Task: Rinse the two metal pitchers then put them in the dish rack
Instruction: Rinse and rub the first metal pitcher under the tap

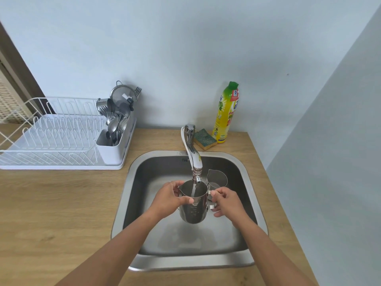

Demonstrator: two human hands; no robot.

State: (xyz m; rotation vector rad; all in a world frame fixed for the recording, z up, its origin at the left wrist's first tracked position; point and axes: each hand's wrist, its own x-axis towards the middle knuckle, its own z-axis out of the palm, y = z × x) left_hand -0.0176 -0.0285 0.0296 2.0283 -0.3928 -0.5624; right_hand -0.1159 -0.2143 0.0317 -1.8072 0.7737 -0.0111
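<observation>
— What have you got there?

— A tall, shiny steel pitcher (193, 203), upright under the chrome tap (192, 153), mouth right below the spout, held above the floor of the stainless sink (132, 182). My left hand (170, 198) is wrapped round its body on the spout-lip side, thumb across the front wall. My right hand (225, 201) pinches the handle with thumb and forefinger.

— And the other one?

— The second, smaller steel pitcher (216, 178) stands in the sink just right of the tap, behind my right hand and nearer to it than to my left.

— So where does this one go?

— The white wire dish rack (61, 131) sits on the wooden counter (51, 203), well left of the tap and further back. The pitcher's long axis is vertical now; I'd guess I'll have to tip it out first, then carry it leftward. My left hand is on the rack side, so it seems the handier carrier.

— Anything else?

— A yellow soap bottle (225, 112) and a green-topped sponge (205, 139), just right of the tap's base.
</observation>
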